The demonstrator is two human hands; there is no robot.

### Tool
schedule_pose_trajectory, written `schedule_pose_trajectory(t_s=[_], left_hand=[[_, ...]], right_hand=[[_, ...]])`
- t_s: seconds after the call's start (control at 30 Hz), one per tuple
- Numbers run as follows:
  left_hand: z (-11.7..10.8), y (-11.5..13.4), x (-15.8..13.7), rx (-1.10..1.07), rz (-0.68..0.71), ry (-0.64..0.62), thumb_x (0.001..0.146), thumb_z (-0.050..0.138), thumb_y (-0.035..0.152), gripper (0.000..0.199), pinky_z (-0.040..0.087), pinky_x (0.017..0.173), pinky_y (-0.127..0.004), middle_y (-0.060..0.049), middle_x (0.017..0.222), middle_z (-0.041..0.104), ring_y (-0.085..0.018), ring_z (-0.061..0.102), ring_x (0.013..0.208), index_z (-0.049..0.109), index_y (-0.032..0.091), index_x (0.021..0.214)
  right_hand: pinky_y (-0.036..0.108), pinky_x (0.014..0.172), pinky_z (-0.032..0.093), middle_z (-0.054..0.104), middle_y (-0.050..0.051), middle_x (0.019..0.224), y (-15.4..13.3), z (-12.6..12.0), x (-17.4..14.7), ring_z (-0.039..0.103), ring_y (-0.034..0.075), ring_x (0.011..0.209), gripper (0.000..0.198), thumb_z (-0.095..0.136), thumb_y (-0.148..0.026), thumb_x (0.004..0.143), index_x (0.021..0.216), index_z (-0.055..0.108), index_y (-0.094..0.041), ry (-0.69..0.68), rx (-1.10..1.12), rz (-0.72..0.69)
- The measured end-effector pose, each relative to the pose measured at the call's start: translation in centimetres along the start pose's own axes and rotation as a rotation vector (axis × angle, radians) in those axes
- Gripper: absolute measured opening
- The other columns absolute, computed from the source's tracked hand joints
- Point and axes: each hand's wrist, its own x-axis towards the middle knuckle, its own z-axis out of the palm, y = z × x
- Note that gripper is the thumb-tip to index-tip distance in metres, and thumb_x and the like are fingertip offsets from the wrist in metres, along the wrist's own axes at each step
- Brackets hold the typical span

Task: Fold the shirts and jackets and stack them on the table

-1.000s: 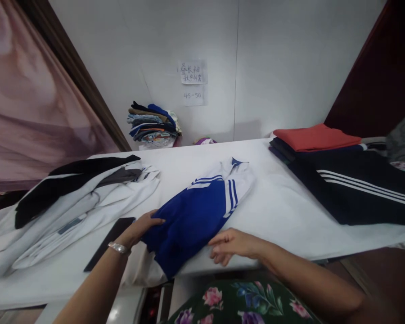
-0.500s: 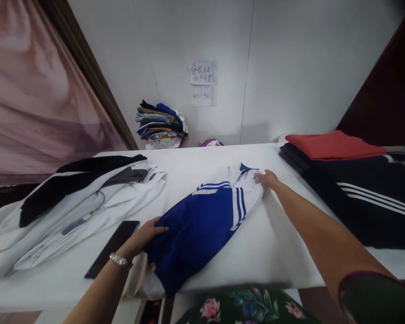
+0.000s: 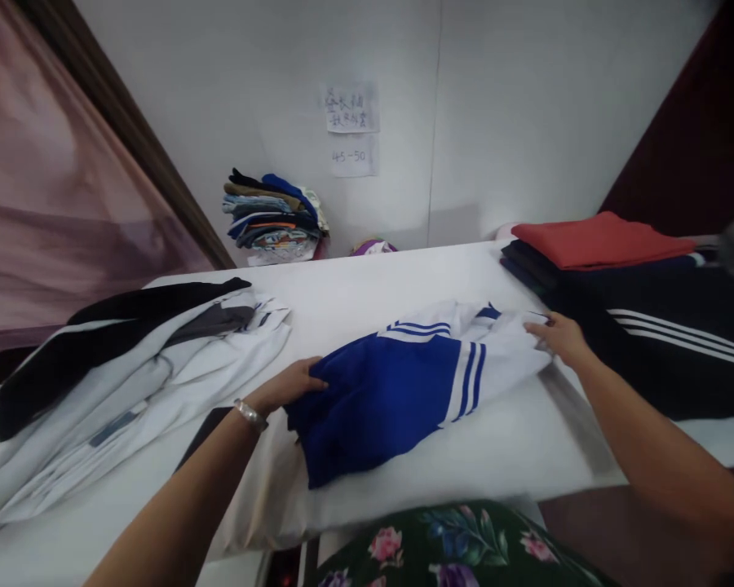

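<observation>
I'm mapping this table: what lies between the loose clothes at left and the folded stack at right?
In the head view: the blue-and-white garment, held by the left hand and right hand, and a partly hidden dark object.

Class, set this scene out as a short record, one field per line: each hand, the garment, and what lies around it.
Garment: blue-and-white garment, with stripes
Left hand: grips its blue end
Right hand: grips its white part
Surface: white table
To the left: white garments, black garment
To the right: red cloth on dark clothes
</observation>
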Motion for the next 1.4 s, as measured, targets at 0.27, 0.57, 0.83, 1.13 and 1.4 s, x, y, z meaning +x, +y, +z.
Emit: schedule_pose_trajectory(t_s=[0.27, 0.57, 0.83, 1.13, 1.4], left_hand=[[0.5, 1.4, 7.1, 0.287, -0.022, -0.236, 0.051, 0.07, 0.02, 0.033, 0.049, 0.061, -0.031, -0.003, 0.074, 0.071, -0.022, 0.064, 0.065, 0.068, 0.018, 0.085], [4.2, 2.6, 0.3, 0.467, 0.369, 0.372, 0.065, 0.072, 0.046, 0.049, 0.033, 0.104, -0.042, -0.013, 0.116, 0.064, -0.035, 0.052, 0.115, 0.066, 0.019, 0.106], [9.4, -2.3, -0.6, 0.995, 0.51, 0.253, 0.089, 0.045, 0.048, 0.05, 0.017, 0.113, -0.052, -0.012, 0.139, 0.05, -0.028, 0.039, 0.133, 0.054, 0.019, 0.128], [9.2, -4.2, 1.2, 0.99, 0.565, 0.305, 0.094, 0.035, 0.046, 0.045, 0.017, 0.113, -0.049, -0.009, 0.137, 0.052, -0.022, 0.042, 0.131, 0.055, 0.022, 0.125], [9.2, -5.1, 1.4, 0.769, 0.627, 0.365, 0.09, 0.042, 0.047, 0.037, 0.016, 0.114, -0.048, -0.008, 0.13, 0.058, -0.022, 0.048, 0.125, 0.059, 0.022, 0.111]], right_hand=[[0.03, 0.061, 0.047, 0.067, 0.007, 0.074, 6.6, -5.2, -6.3, 0.062, 0.021, 0.069, 0.045, 0.065, -0.046, 0.069, 0.1, 0.065, -0.014, 0.007, -0.183, 0.08], [0.035, 0.092, 0.043, 0.06, 0.018, 0.123, 3.5, -4.1, -1.1, 0.057, 0.03, 0.113, 0.081, 0.052, -0.062, 0.08, 0.14, 0.041, -0.01, -0.143, -0.375, 0.042], [0.035, 0.084, 0.045, 0.062, 0.016, 0.122, 1.1, -0.7, 0.7, 0.057, 0.03, 0.111, 0.052, 0.052, -0.048, 0.085, 0.128, 0.056, -0.018, -0.236, -0.688, -0.174], [0.034, 0.073, 0.046, 0.068, 0.012, 0.108, 3.3, -1.4, -0.1, 0.063, 0.027, 0.097, 0.039, 0.043, -0.045, 0.089, 0.111, 0.065, -0.022, -0.131, -0.699, -0.143], [0.042, 0.091, 0.047, 0.059, 0.014, 0.125, 2.1, -2.8, -2.8, 0.054, 0.031, 0.115, 0.046, 0.053, -0.048, 0.084, 0.118, 0.063, -0.019, 0.012, -0.361, -0.369]])
